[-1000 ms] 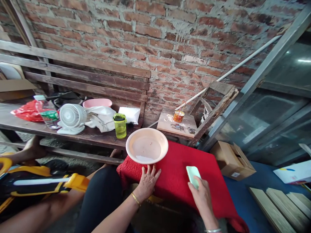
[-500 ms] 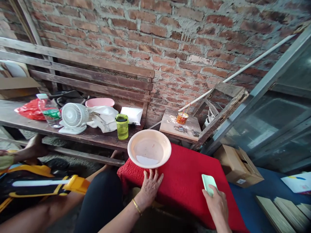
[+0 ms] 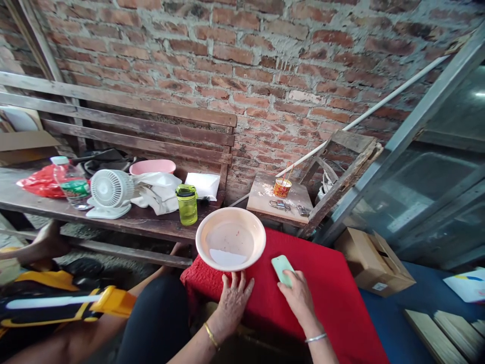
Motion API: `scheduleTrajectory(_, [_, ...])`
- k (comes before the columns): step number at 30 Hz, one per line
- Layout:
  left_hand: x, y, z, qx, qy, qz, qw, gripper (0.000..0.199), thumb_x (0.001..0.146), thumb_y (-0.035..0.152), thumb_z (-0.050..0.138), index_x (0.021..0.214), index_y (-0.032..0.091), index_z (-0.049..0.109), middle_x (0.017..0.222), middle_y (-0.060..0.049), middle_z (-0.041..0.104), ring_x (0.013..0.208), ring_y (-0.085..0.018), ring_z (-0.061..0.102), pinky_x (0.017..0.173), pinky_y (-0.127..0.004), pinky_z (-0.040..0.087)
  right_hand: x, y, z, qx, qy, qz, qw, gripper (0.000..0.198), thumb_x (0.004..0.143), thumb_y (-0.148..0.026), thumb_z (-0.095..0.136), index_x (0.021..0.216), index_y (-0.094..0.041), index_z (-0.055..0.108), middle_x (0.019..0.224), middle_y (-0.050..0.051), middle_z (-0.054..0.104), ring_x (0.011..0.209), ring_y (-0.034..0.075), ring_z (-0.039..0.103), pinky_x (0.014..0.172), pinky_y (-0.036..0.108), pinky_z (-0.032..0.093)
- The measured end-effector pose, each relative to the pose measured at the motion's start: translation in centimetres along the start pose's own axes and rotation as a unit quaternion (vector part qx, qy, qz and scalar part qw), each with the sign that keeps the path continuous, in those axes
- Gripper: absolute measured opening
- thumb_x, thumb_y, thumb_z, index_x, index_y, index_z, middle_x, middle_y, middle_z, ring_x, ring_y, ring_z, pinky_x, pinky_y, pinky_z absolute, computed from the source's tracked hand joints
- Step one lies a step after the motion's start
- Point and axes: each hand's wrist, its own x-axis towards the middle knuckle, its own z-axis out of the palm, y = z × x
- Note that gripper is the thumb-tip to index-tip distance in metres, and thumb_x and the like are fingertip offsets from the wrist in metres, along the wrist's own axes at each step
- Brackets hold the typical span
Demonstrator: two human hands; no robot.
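Note:
A pale pink basin [image 3: 255,253] with a little water and small specks in it stands on the red cloth [image 3: 333,298]. My left hand [image 3: 235,298] is open, its fingers spread and the tips at the basin's near rim. A gold bangle circles that wrist. To the right of the basin, my right hand [image 3: 297,296] grips a light green phone [image 3: 282,268] between thumb and fingers, low over the cloth. A silver bangle is on the right wrist.
A wooden bench [image 3: 166,228] on the left bears a white fan [image 3: 109,189], a green bottle [image 3: 187,205] and a plastic bottle [image 3: 71,184]. Padlocks [image 3: 279,204] and a paper cup [image 3: 282,188] stand on a small board. A cardboard box [image 3: 373,263] is at right. Another person's leg [image 3: 91,328] shows lower left.
My right hand has moved left with the phone, from the cloth's right side to nearer the basin. My left hand keeps its place at the rim. The view has shifted slightly.

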Motion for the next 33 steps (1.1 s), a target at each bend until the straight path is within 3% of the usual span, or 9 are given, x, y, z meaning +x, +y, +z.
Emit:
scheduleTrajectory(5, [0.3, -0.1, -0.3, -0.014, -0.027, 0.004, 1.000, 0.049, 0.099, 0.030, 0.055, 0.149, 0.034, 0.057, 0.148, -0.017, 0.057, 0.131, -0.045, 0.053, 0.101, -0.073, 0.043, -1.9, 7.8, -4.8, -0.010, 0.116, 0.123, 0.986, 0.056, 0.072, -0.066, 0.059, 0.103, -0.022, 0.076, 0.088, 0.008, 0.062, 0.089, 0.031, 0.062, 0.088, 0.046, 0.053])
scheduleTrajectory(9, [0.3, -0.2, -0.8, -0.016, -0.042, 0.009, 0.999, 0.053, 0.098, 0.031, 0.058, 0.151, 0.032, 0.054, 0.150, -0.018, 0.055, 0.133, -0.046, 0.052, 0.102, -0.074, 0.042, -4.9, 10.7, -6.4, 0.016, 0.168, 0.154, 0.974, 0.075, 0.069, -0.086, 0.057, 0.104, -0.022, 0.075, 0.094, 0.010, 0.065, 0.091, 0.031, 0.063, 0.084, 0.045, 0.053])
scheduleTrajectory(16, [0.1, -0.7, -1.2, -0.039, -0.089, 0.010, 0.995, 0.086, 0.080, 0.044, 0.080, 0.157, 0.032, 0.044, 0.159, -0.018, 0.047, 0.141, -0.050, 0.044, 0.109, -0.075, 0.036, -6.4, 10.9, -4.9, -0.026, 0.215, 0.071, 0.974, 0.085, 0.077, -0.095, 0.040, 0.104, -0.021, 0.074, 0.096, 0.013, 0.065, 0.095, 0.033, 0.061, 0.084, 0.047, 0.052])
scheduleTrajectory(27, [0.1, -1.5, -2.6, -0.052, -0.140, 0.017, 0.989, 0.094, 0.080, 0.049, 0.081, 0.161, 0.034, 0.035, 0.163, -0.018, 0.040, 0.146, -0.049, 0.039, 0.113, -0.074, 0.033, -6.5, 10.8, -4.5, -0.041, 0.226, 0.057, 0.972, 0.082, 0.083, -0.091, 0.037, 0.106, -0.021, 0.074, 0.098, 0.013, 0.065, 0.096, 0.032, 0.061, 0.083, 0.045, 0.051])
scheduleTrajectory(33, [0.1, -1.5, -2.9, -0.036, -0.144, 0.012, 0.989, 0.096, 0.080, 0.042, 0.080, 0.162, 0.034, 0.031, 0.166, -0.018, 0.036, 0.149, -0.048, 0.035, 0.116, -0.072, 0.031, -6.6, 9.8, -5.1, -0.033, 0.209, 0.065, 0.975, 0.080, 0.084, -0.088, 0.038, 0.105, -0.020, 0.074, 0.100, 0.014, 0.065, 0.098, 0.033, 0.060, 0.087, 0.048, 0.051])
